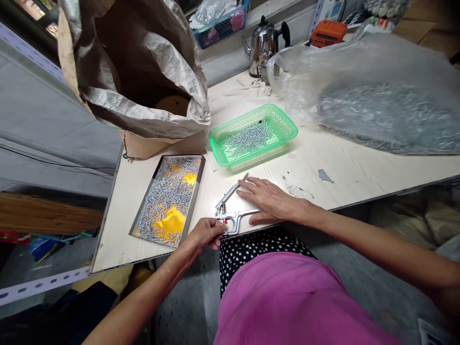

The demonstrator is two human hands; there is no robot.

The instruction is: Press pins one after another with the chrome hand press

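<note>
Silver hand pliers [235, 215] with a coil spring lie at the table's front edge, handles spread apart. My right hand [268, 199] lies over the handles: its fingertips reach the upper one, and the lower one runs under the palm. My left hand [210, 231] pinches at the pliers' jaw end, beside a small red part; what sits between its fingertips is too small to make out. Left of the pliers is a shallow tray [196, 201] of small silvery metal pins [167, 191] over a yellow bottom. Behind them stands a green plastic basket [276, 141] holding similar pins [249, 138].
A large open woven sack [143, 117] stands at the back left. A clear plastic bag [381, 105] full of metal pieces covers the right side. A steel kettle [262, 45], an orange box [327, 33] and a blue basket [223, 28] are farther back. A grey scrap [325, 176] lies on the table.
</note>
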